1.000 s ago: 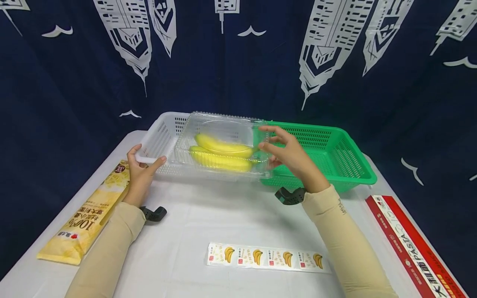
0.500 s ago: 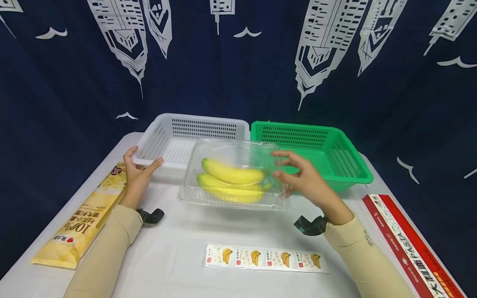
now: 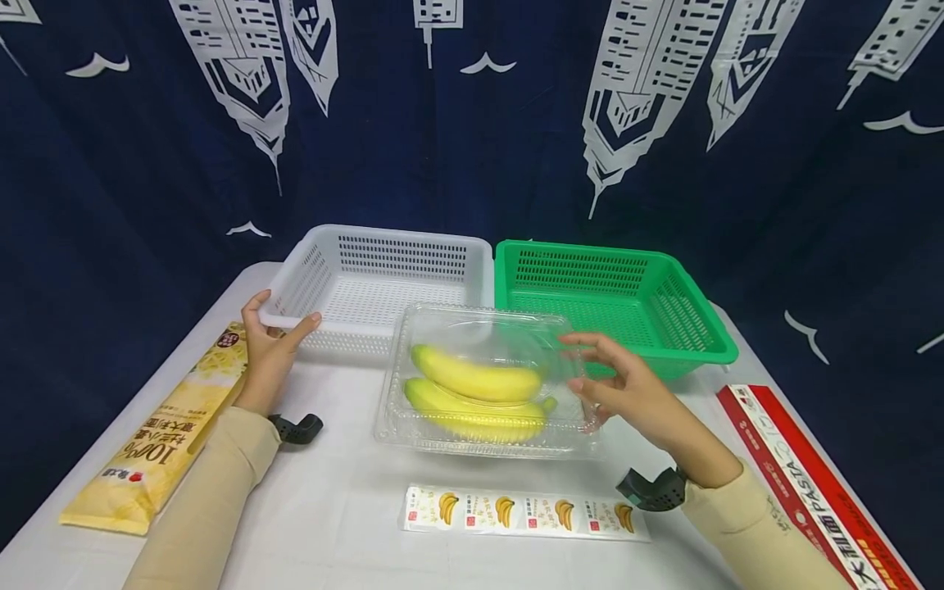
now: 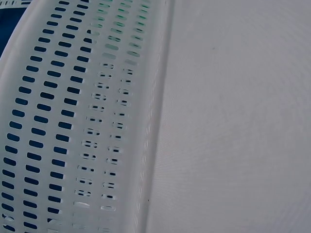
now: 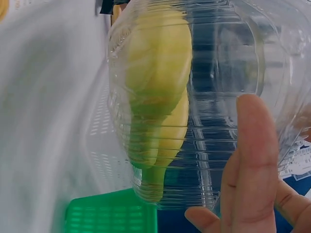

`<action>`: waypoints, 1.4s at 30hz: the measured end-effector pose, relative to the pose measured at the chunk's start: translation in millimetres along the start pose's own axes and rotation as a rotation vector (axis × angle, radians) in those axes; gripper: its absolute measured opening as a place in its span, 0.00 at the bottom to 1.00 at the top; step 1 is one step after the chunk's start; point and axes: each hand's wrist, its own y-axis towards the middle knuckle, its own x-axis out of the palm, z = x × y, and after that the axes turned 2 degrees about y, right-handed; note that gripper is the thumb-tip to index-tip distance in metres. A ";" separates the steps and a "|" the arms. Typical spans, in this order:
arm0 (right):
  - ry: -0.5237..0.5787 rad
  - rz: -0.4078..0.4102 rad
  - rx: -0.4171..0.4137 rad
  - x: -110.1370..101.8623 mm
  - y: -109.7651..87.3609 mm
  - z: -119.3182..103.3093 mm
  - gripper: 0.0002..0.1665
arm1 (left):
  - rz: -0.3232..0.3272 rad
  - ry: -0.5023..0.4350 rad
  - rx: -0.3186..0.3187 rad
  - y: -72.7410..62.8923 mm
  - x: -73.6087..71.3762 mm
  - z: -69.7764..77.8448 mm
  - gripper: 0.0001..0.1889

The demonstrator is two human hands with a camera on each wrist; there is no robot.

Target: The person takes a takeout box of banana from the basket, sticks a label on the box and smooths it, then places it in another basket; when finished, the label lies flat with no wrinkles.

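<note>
Left grip [image 3: 271, 356]: clasping the white basket [image 3: 401, 256] at its near left corner, the thumb lying over the rim.
White basket: on the surface [image 3: 339, 492]; its slotted side fills much of the left wrist view.
Green basket [image 3: 583, 270]: just beside the white one, to its right.
Right grip [image 3: 630, 389]: holding the right end of the clear box [image 3: 487, 328] between fingers and thumb (one long finger shows plainly against the plastic in the right wrist view).
Clear box: held up above the surface, in front of both baskets, its lid over the contents.
Bananas [image 3: 479, 378]: two, yellow with greenish ends, lying alongside each other inside the clear box.
Sticker strip [image 3: 531, 511]: flat on the surface, nearer the person than the clear box, with four banana pictures in a row.
Yellow bag [image 3: 165, 442]: lying at the left, beside the left forearm.
Red-and-white pack [image 3: 796, 467]: long, at the right edge, marked PASTA.
Sleeves [image 3: 210, 500]: beige, with a black camera [image 3: 298, 428] at each wrist.
Curtain [image 3: 472, 147]: dark blue behind everything, printed with white upside-down buildings.
</note>
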 end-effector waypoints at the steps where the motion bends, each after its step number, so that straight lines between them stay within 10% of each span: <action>1: 0.005 -0.004 0.004 -0.8 -2.5 1.7 0.34 | 0.002 0.001 -0.001 0.0 0.1 0.6 0.49; 16: 0.061 -0.073 0.066 -6.7 -27.3 42.1 0.31 | -0.008 0.004 -0.012 1.2 -2.9 1.1 0.50; 42: 0.100 -0.053 0.152 -6.5 -10.3 72.9 0.36 | -0.016 0.030 -0.049 -1.8 -1.0 3.0 0.51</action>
